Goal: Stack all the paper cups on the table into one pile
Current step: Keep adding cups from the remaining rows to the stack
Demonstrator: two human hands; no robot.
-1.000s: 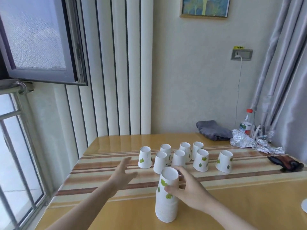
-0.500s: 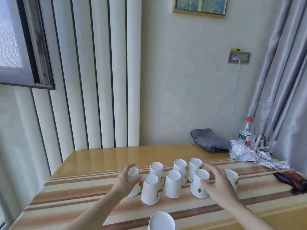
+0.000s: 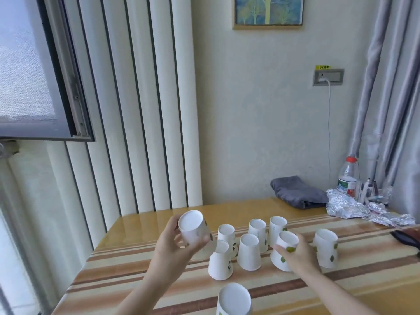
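Note:
Several white paper cups with green leaf prints stand upside down on the striped table (image 3: 127,271). My left hand (image 3: 172,248) holds one cup (image 3: 193,228) lifted off the table and tilted, its base toward me. My right hand (image 3: 297,255) grips another cup (image 3: 285,246), tipped to the left with one edge on the table. Loose cups stand between the hands (image 3: 248,252), (image 3: 221,260), and one (image 3: 326,247) right of my right hand. The stacked pile (image 3: 234,300) stands nearest me at the bottom edge, cut off by the frame.
At the table's far right lie a folded grey cloth (image 3: 297,192), crumpled foil (image 3: 354,208), a plastic bottle (image 3: 347,178) and a dark object (image 3: 406,238). A wall with vertical blinds (image 3: 141,110) and an open window (image 3: 34,71) stands behind the table.
My right hand left the pile and went to a cup in the group, tipping it. My left hand took the leftmost cup and lifted it. The camera view rose.

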